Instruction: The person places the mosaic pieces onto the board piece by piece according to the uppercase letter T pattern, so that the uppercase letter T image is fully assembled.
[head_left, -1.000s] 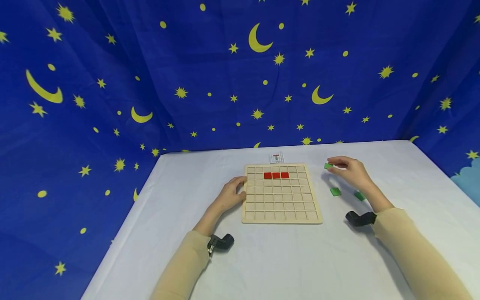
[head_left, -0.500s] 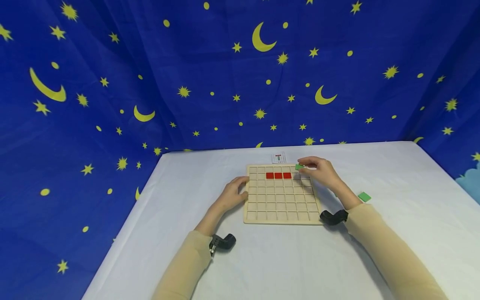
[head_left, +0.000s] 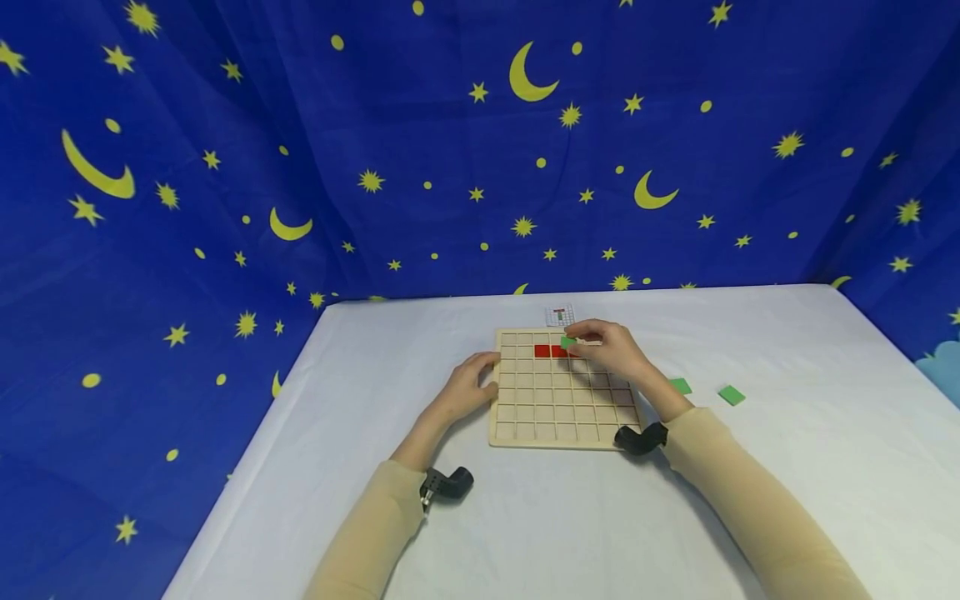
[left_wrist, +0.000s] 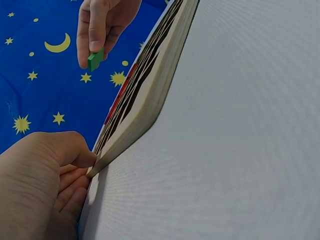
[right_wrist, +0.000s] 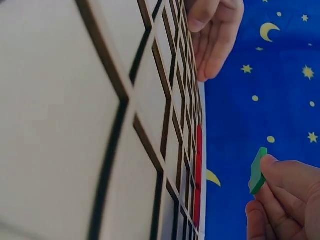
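A wooden grid board [head_left: 524, 412] lies on the white-covered table. My left hand [head_left: 459, 390] holds its left edge, the thumb against the rim in the left wrist view. Above the board's far part, my right hand [head_left: 613, 350] pinches a green square tile [head_left: 567, 342] between thumb and fingers. That green tile [right_wrist: 258, 171] is tilted and off the board in the right wrist view. Red tiles [head_left: 542, 351] sit in a row in the second row of cells from the far side; the right hand partly covers the row.
Two loose green tiles [head_left: 732, 395] lie right of the board, the nearer one partly behind the right forearm. A small printed card [head_left: 559, 315] with a grid pattern lies behind the board. A blue curtain [head_left: 420, 233] with moons and stars hangs behind the table.
My right hand has carried the green tile leftward, from right of the board to over the red row. My left hand has stayed at the board's left edge.
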